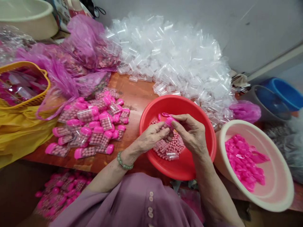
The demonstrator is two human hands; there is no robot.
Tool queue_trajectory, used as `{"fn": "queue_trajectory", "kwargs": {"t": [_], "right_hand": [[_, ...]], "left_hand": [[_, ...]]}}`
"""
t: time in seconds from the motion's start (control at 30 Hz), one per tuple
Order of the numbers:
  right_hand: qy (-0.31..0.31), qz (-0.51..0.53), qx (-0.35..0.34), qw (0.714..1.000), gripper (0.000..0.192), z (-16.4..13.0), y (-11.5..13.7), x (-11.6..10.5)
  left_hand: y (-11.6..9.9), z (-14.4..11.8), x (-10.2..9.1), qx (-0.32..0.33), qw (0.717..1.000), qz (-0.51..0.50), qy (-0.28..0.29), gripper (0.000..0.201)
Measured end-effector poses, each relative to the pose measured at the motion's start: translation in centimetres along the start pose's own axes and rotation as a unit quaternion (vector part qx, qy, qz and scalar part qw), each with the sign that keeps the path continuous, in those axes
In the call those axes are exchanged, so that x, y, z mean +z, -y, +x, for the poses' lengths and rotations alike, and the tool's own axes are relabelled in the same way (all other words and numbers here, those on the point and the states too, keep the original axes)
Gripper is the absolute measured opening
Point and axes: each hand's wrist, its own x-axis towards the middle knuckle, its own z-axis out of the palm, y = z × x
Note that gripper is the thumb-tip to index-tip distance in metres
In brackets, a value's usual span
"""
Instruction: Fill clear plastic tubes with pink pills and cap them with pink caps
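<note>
Both hands, left hand and right hand, pinch a small clear tube packed with pale pink beads, bright pink cap on, over the red bowl.

We see the person's own body from above: a garment of soft mauve-purple cloth covers the chest and lap at the bottom of the view, with a short row of small round buttons in the same pale tone running down its front. The sleeves end above the elbows, so both forearms are bare, and the left wrist carries a bracelet of round pale-green beads strung close together. We find no ring, watch or glove on the left hand or the right hand.
</note>
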Motion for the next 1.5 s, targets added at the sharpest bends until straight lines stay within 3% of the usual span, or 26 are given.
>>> {"fn": "queue_trajectory", "kwargs": {"t": [0.1,0.27,0.4,0.47,0.77,1.07,1.2,1.37,1.43,1.5], "right_hand": [[0.026,-0.026,-0.027,0.999,0.011,0.1,0.0,-0.7],[0.121,-0.106,-0.086,0.983,0.014,0.1,0.2,-2.0],[0.135,-0.246,-0.158,0.947,0.063,-0.6,-0.1,-1.4],[0.119,-0.312,-0.201,0.921,0.076,-1.0,-0.5,-0.7],[0.048,-0.445,-0.336,0.829,0.065,-0.8,-0.9,0.3],[0.037,-0.483,-0.352,0.801,0.051,-1.1,-0.5,0.2],[0.056,-0.492,-0.344,0.798,0.057,-1.1,-0.4,0.1],[0.077,-0.504,-0.344,0.788,0.064,-1.3,-0.3,0.9],[0.065,-0.498,-0.370,0.781,0.065,-1.5,-0.4,1.0],[0.070,-0.484,-0.400,0.775,0.070,-1.6,-0.6,1.0]], "left_hand": [[-0.1,-0.1,0.0,-0.008,0.999,0.035,0.003,0.037],[-0.2,-0.1,0.0,-0.020,0.992,0.128,0.001,0.034],[-0.2,0.1,0.0,-0.032,0.996,0.077,-0.031,0.037],[-0.3,0.2,0.0,-0.047,0.997,0.039,-0.038,0.039],[-0.2,0.3,-0.2,-0.056,0.998,0.003,-0.016,0.046],[-0.6,0.2,0.1,-0.053,0.995,-0.081,0.009,0.040],[-0.4,0.6,0.3,-0.050,0.993,-0.104,-0.019,0.045],[-0.5,1.2,0.9,-0.106,0.972,-0.161,-0.135,0.048],[-0.6,1.2,1.2,-0.126,0.969,-0.135,-0.163,0.045],[-0.4,0.9,1.4,-0.102,0.971,-0.066,-0.204,0.039]]}}
